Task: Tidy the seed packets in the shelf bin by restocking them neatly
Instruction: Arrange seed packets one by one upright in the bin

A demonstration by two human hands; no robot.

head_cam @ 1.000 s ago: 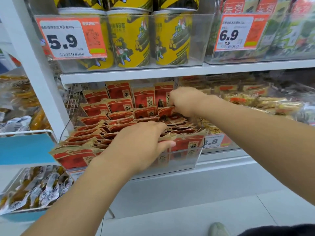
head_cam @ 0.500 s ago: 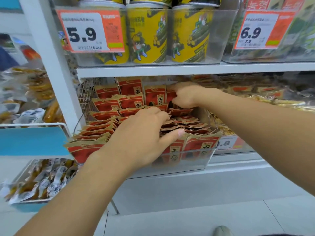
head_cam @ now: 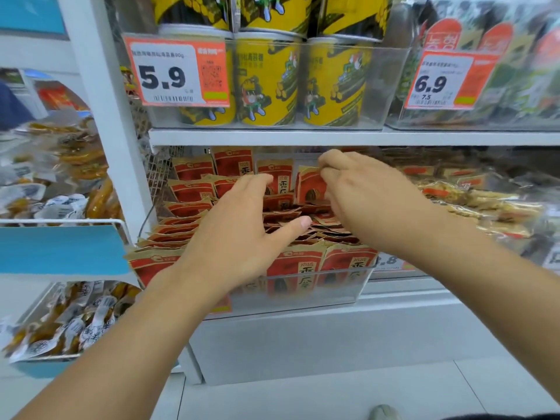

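My right hand [head_cam: 360,195] pinches a rear seed packet [head_cam: 309,184]; left hand [head_cam: 239,234] hovers, fingers spread. Tugging could topple the packets beneath my fingertips.

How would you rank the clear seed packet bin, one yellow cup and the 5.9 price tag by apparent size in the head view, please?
1. Clear seed packet bin, clearly largest.
2. 5.9 price tag.
3. Yellow cup, slightly smaller, though its depth behind the tag makes that uncertain.
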